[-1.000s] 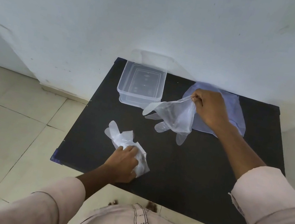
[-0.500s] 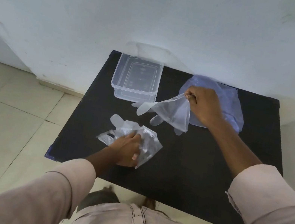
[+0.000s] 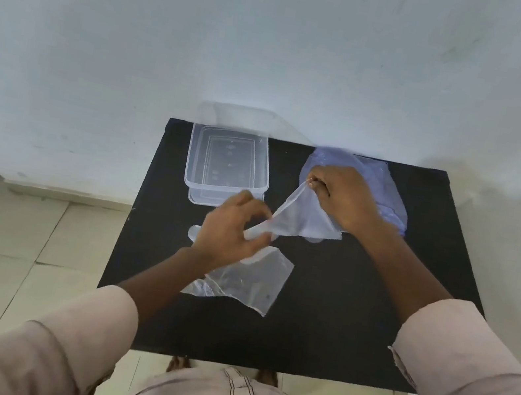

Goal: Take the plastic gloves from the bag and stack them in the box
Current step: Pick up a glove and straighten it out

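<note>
A clear plastic glove [image 3: 300, 220] hangs stretched between my two hands above the black table [image 3: 333, 332]. My right hand [image 3: 342, 198] pinches its cuff end, and my left hand [image 3: 232, 230] grips its finger end. Another clear glove [image 3: 251, 282] lies flat on the table just below my left hand. The clear plastic box [image 3: 228, 164] stands open at the table's back left, with nothing in it. A bluish plastic bag [image 3: 388, 195] lies at the back, partly hidden under my right hand.
The box rests on its clear lid [image 3: 206, 200], whose edge shows at the front. A white wall [image 3: 279, 44] rises right behind the table. Tiled floor [image 3: 18, 241] lies to the left. My sleeves and shirt fill the bottom of the view.
My left hand let go of the glove lying on the table and rose to take the finger end of the glove my right hand holds. That glove is now pulled taut.
</note>
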`<state>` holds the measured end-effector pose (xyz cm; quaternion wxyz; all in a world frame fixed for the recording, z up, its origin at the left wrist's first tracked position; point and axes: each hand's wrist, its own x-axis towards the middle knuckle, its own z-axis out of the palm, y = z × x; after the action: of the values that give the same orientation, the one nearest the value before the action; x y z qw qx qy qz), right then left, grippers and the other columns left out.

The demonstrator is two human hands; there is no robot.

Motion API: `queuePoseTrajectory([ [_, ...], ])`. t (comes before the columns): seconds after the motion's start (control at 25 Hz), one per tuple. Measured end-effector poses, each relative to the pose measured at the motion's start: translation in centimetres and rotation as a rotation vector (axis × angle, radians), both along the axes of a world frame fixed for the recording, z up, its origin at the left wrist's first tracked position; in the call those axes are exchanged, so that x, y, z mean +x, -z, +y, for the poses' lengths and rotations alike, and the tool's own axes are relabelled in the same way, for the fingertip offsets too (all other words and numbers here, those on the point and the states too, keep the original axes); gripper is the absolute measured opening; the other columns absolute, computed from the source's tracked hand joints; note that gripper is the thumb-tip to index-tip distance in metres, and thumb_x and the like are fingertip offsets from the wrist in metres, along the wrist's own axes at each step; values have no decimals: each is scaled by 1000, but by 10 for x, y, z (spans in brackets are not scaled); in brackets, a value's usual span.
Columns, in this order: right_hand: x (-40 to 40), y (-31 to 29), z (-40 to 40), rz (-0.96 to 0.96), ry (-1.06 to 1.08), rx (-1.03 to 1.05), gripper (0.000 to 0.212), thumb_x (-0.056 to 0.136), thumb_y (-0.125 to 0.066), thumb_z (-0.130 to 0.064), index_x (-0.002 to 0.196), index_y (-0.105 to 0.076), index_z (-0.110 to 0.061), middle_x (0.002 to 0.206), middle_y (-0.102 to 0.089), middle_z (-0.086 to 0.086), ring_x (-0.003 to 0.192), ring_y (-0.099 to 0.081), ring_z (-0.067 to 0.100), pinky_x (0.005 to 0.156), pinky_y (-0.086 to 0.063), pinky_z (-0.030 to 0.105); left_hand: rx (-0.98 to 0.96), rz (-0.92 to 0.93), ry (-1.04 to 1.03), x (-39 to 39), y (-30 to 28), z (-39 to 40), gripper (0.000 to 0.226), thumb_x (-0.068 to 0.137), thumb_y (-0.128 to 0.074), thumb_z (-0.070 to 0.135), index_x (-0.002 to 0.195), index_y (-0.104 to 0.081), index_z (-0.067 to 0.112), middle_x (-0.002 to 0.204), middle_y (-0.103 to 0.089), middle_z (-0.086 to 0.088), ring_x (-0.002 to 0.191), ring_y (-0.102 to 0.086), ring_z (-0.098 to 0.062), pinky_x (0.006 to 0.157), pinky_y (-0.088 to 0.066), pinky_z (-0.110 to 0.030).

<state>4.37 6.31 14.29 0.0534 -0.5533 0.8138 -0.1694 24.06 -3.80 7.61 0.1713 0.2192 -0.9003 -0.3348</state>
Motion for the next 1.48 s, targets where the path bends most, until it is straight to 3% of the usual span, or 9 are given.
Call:
queuePoseTrajectory([
  [0.16,18,-20,-20,70,-47,-18,18,93,-50,-11,89,-68,-7,84,-71,13,77,-64,30,72,-52,42,89,46,-32,-28,-45,-33,73,67,-82,47,129,-53,24,128,-56,1,104,-57,-13,84,-49,-27],
  [0.4,42,-48,-37,97,-17,24,20,91,-49,-14,89,-69,-14,85,-73,5,70,-58,18,64,-47,32,609,-72,59,-46,-72,-55,21,66,-85,11,83,-73,13,78,-72,-1,71,-72,-21,51,-61,-32],
  [0.56,38,-52,-35,-199,94,-117,15,89,-63,-23,101,-67,-14,91,-72,0,84,-65,15,73,-48,20,577,-69,45,-47,-73,-64,12,78,-75,11,84,-76,1,89,-72,-25,80,-71,-35,70,-62,-48],
  [0.76,13,-34,-5,-573,242,0,68,68,-82,-42,126,-54,-22,120,-60,-9,107,-57,4,84,-43,14,731,-60,71,-46,-79,-93,12,82,-70,0,87,-77,8,94,-76,-18,93,-72,-32,65,-62,-37],
  [0.88,8,-19,-8,-724,259,-92,38,74,-81,-23,108,-66,-15,98,-66,-6,86,-59,2,75,-44,13,748,-53,83,-49,-81,-106,16,83,-69,-2,84,-76,12,89,-76,-11,85,-72,-22,61,-61,-29],
  [1.0,7,-17,-22,-804,292,-292,6,85,-69,-6,90,-72,-6,79,-69,-1,64,-59,-6,60,-44,8,742,-73,120,-50,-80,-118,15,86,-67,2,86,-76,14,86,-78,-2,83,-73,-18,73,-61,-39],
  [1.28,1,-19,-45,-778,297,-319,8,85,-70,-8,89,-72,-1,74,-68,-1,57,-59,-10,54,-42,3,754,-53,61,-46,-79,-135,26,91,-50,9,92,-74,21,95,-74,-6,84,-66,-21,68,-51,-34],
  [1.4,0,-19,-52,-764,302,-340,3,85,-69,-7,85,-72,-7,71,-69,-4,57,-59,-10,53,-43,4,737,-9,-85,-45,-75,-135,14,84,-65,12,95,-72,16,91,-72,-9,84,-67,-25,66,-57,-38],
  [1.48,-1,-20,-56,-747,300,-347,4,85,-69,-6,82,-72,-8,63,-68,-12,54,-58,-9,51,-42,4,701,-48,-73,-42,-71,-135,30,72,-82,17,100,-72,17,94,-71,-13,88,-69,-24,64,-59,-36],
])
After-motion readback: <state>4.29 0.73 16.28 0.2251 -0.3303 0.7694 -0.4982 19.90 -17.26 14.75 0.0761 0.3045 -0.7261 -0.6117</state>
